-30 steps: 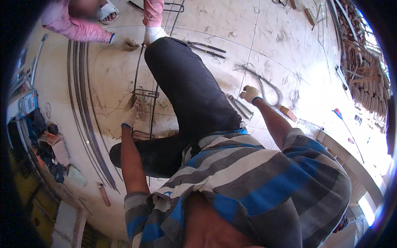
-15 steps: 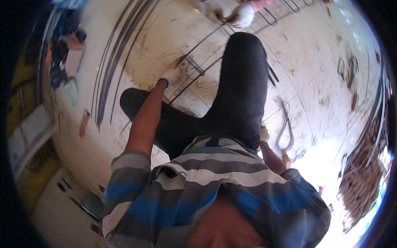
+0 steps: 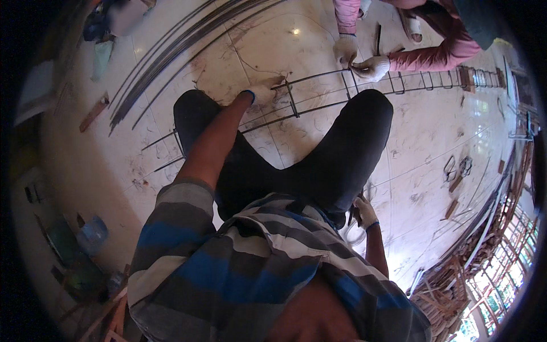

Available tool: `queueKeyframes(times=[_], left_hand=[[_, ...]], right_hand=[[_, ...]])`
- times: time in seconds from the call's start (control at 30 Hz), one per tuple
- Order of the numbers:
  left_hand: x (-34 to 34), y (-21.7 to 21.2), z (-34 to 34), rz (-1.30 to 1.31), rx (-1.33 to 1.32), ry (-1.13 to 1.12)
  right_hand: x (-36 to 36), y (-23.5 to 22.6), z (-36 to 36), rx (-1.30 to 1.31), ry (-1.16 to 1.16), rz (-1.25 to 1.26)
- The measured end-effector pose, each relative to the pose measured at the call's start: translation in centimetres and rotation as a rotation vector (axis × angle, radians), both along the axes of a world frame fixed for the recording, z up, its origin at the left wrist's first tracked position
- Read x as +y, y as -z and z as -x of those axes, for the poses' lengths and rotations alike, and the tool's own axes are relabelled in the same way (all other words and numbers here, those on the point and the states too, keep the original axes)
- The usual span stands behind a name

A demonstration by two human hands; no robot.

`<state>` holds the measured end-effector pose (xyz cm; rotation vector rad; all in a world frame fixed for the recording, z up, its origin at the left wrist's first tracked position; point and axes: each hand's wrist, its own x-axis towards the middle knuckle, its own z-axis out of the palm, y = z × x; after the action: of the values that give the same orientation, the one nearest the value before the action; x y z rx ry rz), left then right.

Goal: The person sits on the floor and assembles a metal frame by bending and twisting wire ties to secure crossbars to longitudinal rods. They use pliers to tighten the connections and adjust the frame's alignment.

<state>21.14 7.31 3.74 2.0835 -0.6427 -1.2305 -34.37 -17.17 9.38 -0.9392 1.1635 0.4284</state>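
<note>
A long steel rebar cage (image 3: 319,94) lies on the pale tiled floor in front of my black-trousered legs. My left hand (image 3: 261,93), in a white glove, is stretched forward and rests on the cage's near bar by a stirrup. My right hand (image 3: 363,212), gloved too, sits low beside my right thigh, fingers curled around a dark tool I cannot make out. Across the cage a person in a pink top has both gloved hands (image 3: 359,60) on the upper bars.
A bundle of long steel rods (image 3: 171,57) runs along the floor at the left. Bent wire pieces (image 3: 458,167) and wood scraps lie at the right. A stack of timber (image 3: 456,279) fills the lower right. A blue container (image 3: 92,233) stands at the lower left.
The view has swung round, so the cage now crosses the top. My left hand has stayed on the cage; the right has stayed low by my thigh. The other person's hands came into view.
</note>
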Motion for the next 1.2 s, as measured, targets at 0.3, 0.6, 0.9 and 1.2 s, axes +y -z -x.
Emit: queueKeyframes(times=[0.3,0.6,0.9,1.2], left_hand=[[-1.1,6.7,-1.7,0.295,-0.078,0.075],[5.9,1.6,-9.3,0.986,0.847,-1.176],[7.5,-3.6,-7.1,0.876,0.593,-1.446],[10.4,-5.4,-2.6,0.526,0.600,-0.934]], right_hand=[[-1.7,-7.9,-4.4,0.059,-0.033,0.195],[1.3,-2.7,-3.1,0.354,-0.312,0.399],[0.8,15.7,9.0,-0.204,-1.612,0.841],[1.2,8.8,4.0,0.244,-0.771,0.497]])
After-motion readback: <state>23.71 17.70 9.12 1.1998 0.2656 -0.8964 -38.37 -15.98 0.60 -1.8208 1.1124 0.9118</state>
